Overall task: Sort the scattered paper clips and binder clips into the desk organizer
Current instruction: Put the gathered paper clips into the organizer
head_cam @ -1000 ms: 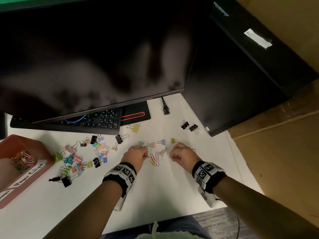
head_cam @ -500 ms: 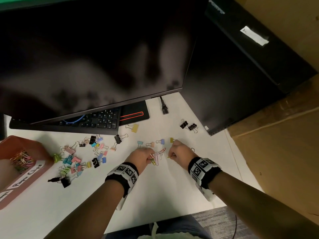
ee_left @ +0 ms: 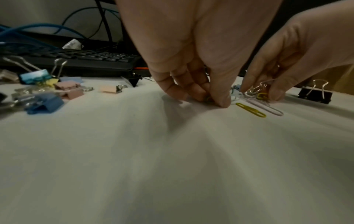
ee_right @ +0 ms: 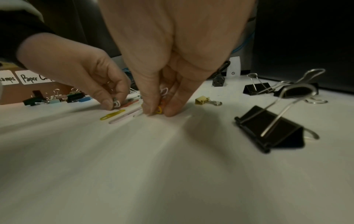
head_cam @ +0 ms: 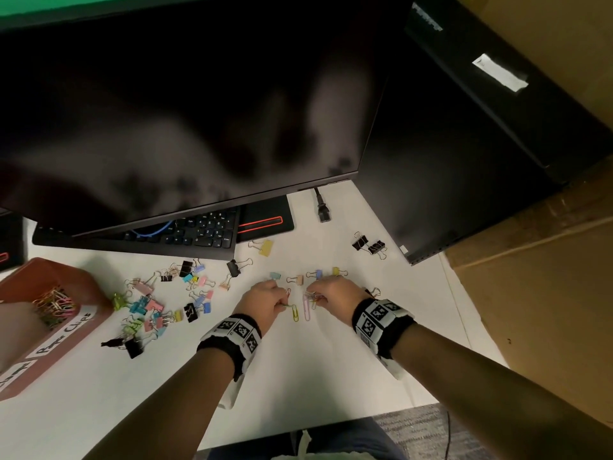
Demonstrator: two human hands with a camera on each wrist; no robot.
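Your left hand (head_cam: 262, 302) and right hand (head_cam: 330, 293) each pinch paper clips (head_cam: 306, 308) off the worktop (head_cam: 298, 376). Some clips already lie in the organizer (head_cam: 83, 295) at far left; every binder clip (head_cam: 156, 310) remains scattered, so most sorting is left.

Two hands, the left (head_cam: 263, 302) and the right (head_cam: 335, 293), are in view. Two paper clips lie flat on the bench between them, one yellow (head_cam: 295, 313) and one pink (head_cam: 306, 307); those pinched in the fingers cannot be counted. Three black binder clips (ee_right: 268, 128) show near the right hand, one keyboard (head_cam: 185, 232), one organizer (head_cam: 96, 293).
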